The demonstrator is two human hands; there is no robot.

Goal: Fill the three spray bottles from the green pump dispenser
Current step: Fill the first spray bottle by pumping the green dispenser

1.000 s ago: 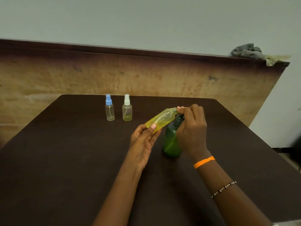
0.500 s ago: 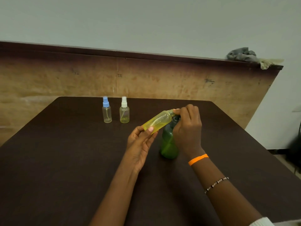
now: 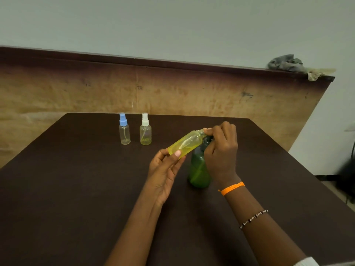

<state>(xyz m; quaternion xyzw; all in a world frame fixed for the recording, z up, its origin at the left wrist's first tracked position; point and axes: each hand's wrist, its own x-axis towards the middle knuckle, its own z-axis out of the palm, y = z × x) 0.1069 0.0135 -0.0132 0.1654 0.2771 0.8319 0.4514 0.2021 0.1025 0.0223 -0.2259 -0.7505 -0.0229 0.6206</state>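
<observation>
Setting: plain indoor room, kind uncertain — pale bare wall (image 3: 172,25); worn plywood board (image 3: 76,96) leaning behind a dark brown counter (image 3: 67,189); crumpled grey rag (image 3: 286,63) on the board's top edge. Sparse, makeshift work area.

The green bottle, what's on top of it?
The person's right hand covers the top of the green pump dispenser; only a bit of dark pump shows. The left hand holds a tilted yellow spray bottle with its neck there. The nozzle is hidden.
</observation>
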